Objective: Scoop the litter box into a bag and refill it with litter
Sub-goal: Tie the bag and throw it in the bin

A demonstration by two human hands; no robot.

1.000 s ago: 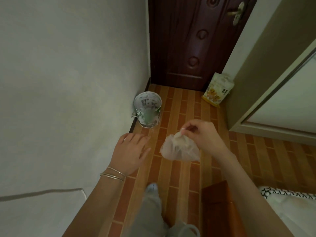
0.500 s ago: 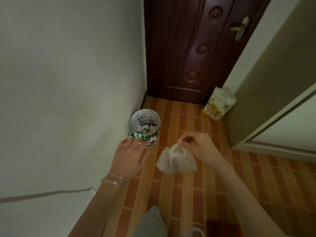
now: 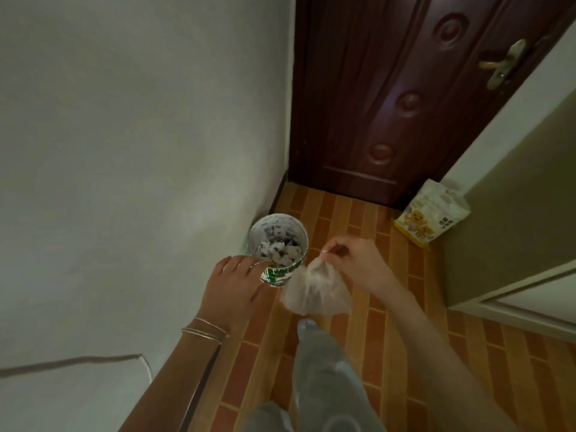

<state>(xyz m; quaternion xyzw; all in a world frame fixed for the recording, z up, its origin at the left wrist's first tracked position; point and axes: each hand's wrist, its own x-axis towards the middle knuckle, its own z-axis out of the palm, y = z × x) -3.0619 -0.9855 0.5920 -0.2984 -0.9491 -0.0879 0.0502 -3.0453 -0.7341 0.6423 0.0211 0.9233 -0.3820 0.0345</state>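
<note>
Left hand (image 3: 232,291) flat, fingers straight, holding nothing, fingertips at near rim of bin (image 3: 277,249). Bangles (image 3: 205,330) on wrist. Bin on floor (image 3: 405,307) against wall (image 3: 124,151), partly full of scraps. Bag (image 3: 314,291) hanging just right of bin, above floor, neck pinched by right hand (image 3: 355,260). Litter pack (image 3: 431,215) leaning in far right corner by door (image 3: 405,88).

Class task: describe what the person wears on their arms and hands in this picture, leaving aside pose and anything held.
Both forearms are bare, with no sleeves or gloves in view. The left hand has thin silver bangles around its wrist. The right hand shows no jewellery.
</note>
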